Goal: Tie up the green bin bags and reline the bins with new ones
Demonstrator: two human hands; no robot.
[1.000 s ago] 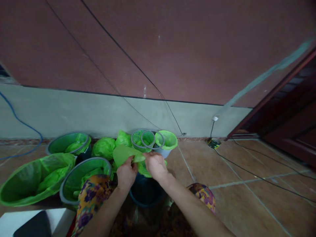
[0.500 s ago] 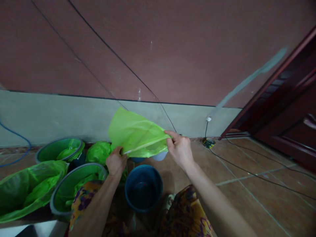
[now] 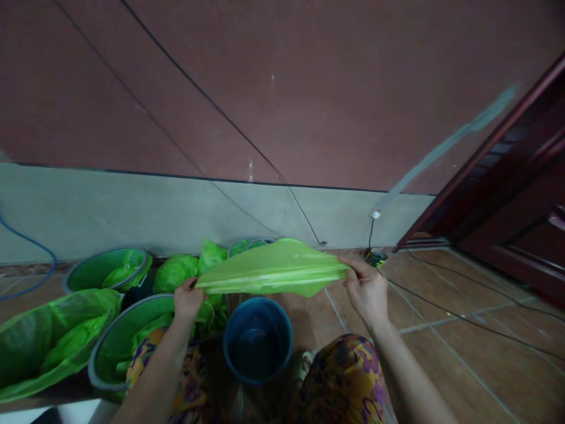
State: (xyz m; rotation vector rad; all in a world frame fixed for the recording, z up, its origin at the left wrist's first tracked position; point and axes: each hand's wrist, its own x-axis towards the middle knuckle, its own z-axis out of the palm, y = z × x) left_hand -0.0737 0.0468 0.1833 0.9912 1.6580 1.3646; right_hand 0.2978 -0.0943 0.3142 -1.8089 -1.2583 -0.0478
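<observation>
left hand and right hand gripped the green bag — near blue bucket was unlined, far-left bucket already lined

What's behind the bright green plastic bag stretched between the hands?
Over the top edge of the bright green plastic bag, part of a round, grey-rimmed, green-lined bin shows against the pale lower wall. The bag hides most of that bin.

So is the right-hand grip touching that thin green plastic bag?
Touching: the head view shows the right-hand grip pinching one end of the bag.
</observation>
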